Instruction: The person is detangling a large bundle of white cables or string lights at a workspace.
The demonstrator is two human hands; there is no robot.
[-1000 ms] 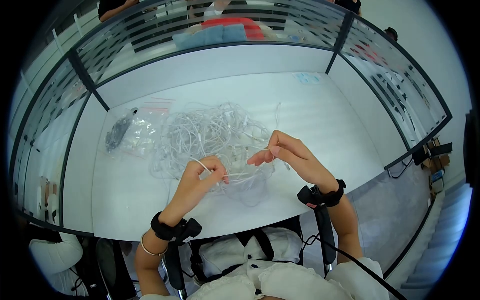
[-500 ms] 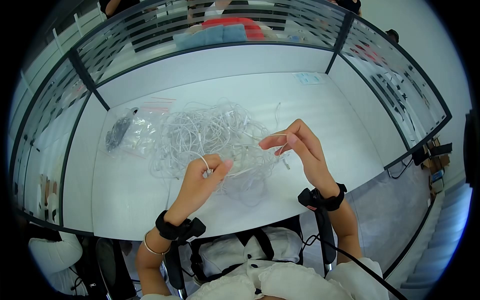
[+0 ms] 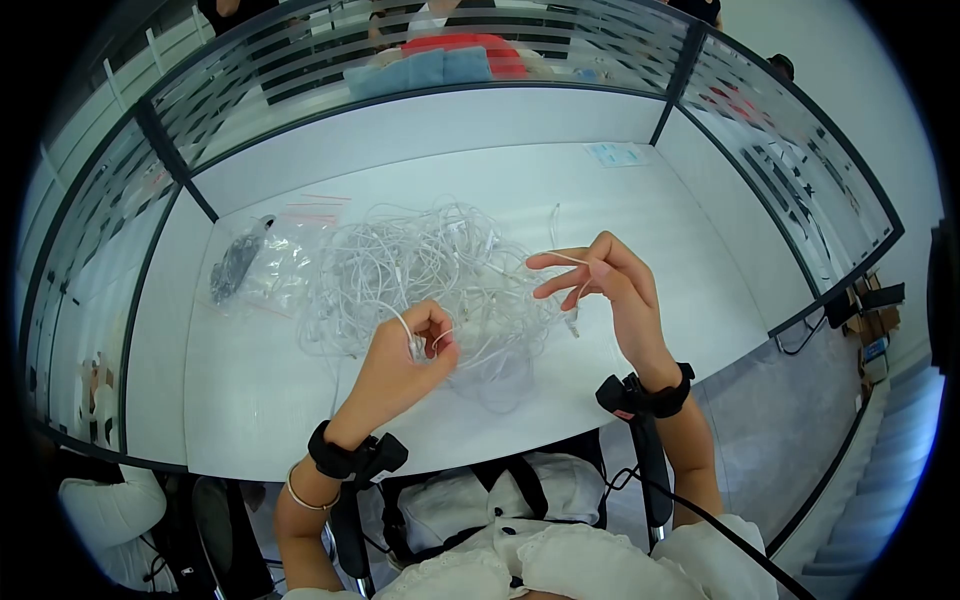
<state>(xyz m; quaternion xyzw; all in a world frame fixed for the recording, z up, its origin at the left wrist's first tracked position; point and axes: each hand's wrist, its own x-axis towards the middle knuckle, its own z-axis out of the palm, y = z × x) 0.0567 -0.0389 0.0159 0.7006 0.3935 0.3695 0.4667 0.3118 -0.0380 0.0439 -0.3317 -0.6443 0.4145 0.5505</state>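
A tangled heap of thin white cables (image 3: 430,250) lies on the white table in front of me. At the heap's near edge my left hand (image 3: 405,350) is closed round a strand of white cable, which loops over its fingers; a pale connector shows at the palm. My right hand (image 3: 620,285) is above the heap's right side, pinching a strand near the thumb while its other fingers point left. That strand runs along the fingers, and a cable end with a small plug (image 3: 572,322) hangs below them. Where the strands lead inside the tangle is hidden.
Left of the heap lie a clear zip bag (image 3: 285,270) and a dark grey coiled bundle (image 3: 236,266). A pale blue packet (image 3: 616,154) sits at the back right. Low partitions (image 3: 430,120) enclose the table; people and a red-and-blue pile are beyond the glass.
My right hand has shifted slightly right and its fingers have spread a little. My left hand has turned slightly, its fingers lifting and curling more around the cable. The heap looks unchanged.
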